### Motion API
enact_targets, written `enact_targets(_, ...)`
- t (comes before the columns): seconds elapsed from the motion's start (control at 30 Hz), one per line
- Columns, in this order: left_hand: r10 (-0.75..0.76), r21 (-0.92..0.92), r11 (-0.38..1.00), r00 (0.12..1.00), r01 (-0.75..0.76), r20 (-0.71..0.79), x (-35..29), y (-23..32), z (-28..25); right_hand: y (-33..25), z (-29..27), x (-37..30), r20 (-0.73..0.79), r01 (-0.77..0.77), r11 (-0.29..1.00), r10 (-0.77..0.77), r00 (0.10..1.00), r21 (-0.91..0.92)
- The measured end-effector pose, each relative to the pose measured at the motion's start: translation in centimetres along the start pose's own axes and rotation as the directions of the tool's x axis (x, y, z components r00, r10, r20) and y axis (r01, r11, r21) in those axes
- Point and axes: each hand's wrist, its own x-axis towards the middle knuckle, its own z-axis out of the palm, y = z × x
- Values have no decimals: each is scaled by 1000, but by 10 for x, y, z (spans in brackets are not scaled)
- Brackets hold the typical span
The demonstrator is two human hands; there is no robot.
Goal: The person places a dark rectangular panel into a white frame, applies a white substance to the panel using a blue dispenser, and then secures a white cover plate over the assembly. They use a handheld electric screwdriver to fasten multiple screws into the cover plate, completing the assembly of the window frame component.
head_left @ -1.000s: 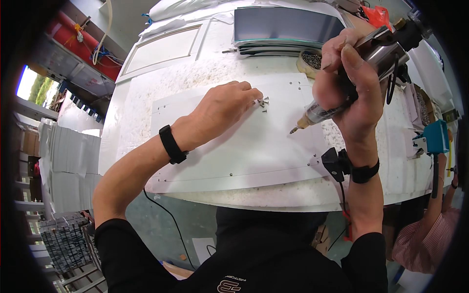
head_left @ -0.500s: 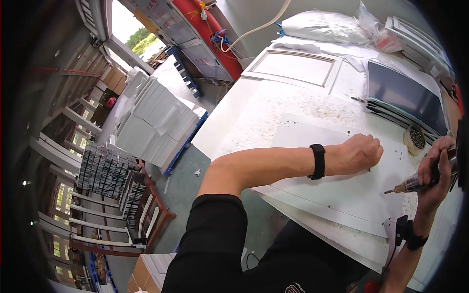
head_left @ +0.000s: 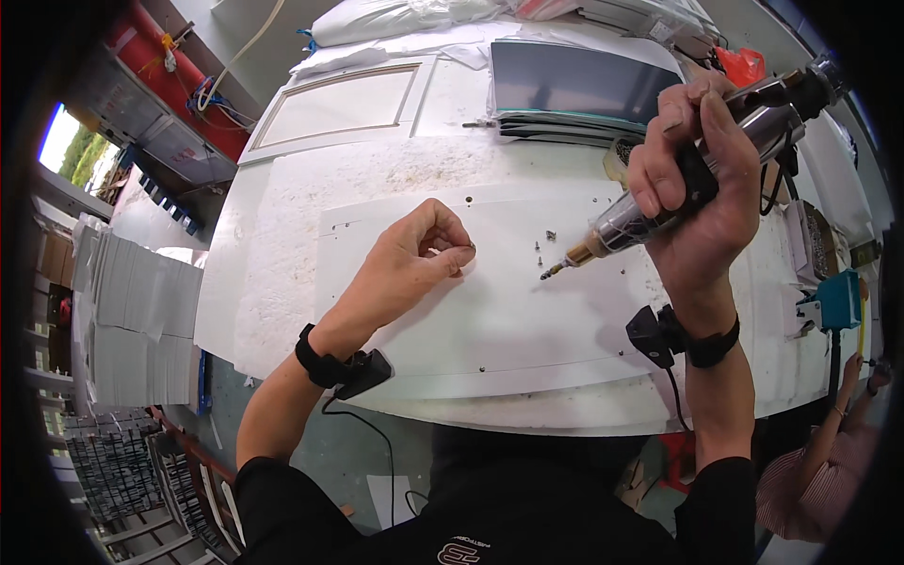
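My right hand (head_left: 702,179) is wrapped round a straight silver power screwdriver (head_left: 626,218), its brass-coloured nose and dark bit slanting down over a white sheet panel (head_left: 414,344). Whether a screw sits on the bit, I cannot tell. Thumb and fingers of my left hand (head_left: 414,256) are pinched together just above the same panel, to the left of the bit; a tiny dark speck shows at the fingertips, too small to name. Between the two hands several small loose screws (head_left: 551,234) lie on the panel. Screw heads (head_left: 482,369) dot its edges.
A round tub (head_left: 617,162) stands behind the screwdriver. Farther back are a stack of dark glossy panels (head_left: 584,85), a white frame (head_left: 330,108) and white bags (head_left: 395,21). A teal tool (head_left: 838,299) stands at the right, near another person (head_left: 819,461). Stacked white boards (head_left: 141,320) stand left.
The view has swung right. My left hand has gone from a fist held low over the panel to a fingertip pinch, and the loose screws are now uncovered. The screwdriver stays in my right hand.
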Motion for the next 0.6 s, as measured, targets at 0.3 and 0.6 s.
enact_targets(0.3,6,-308,951,998,13,61,-2,-10,-11,40,29,24,107,74,997,-76,991,15)
enact_targets(0.6,4,-333,942,995,28,96,1,-10,-10,52,36,29,95,54,998,-54,994,11)
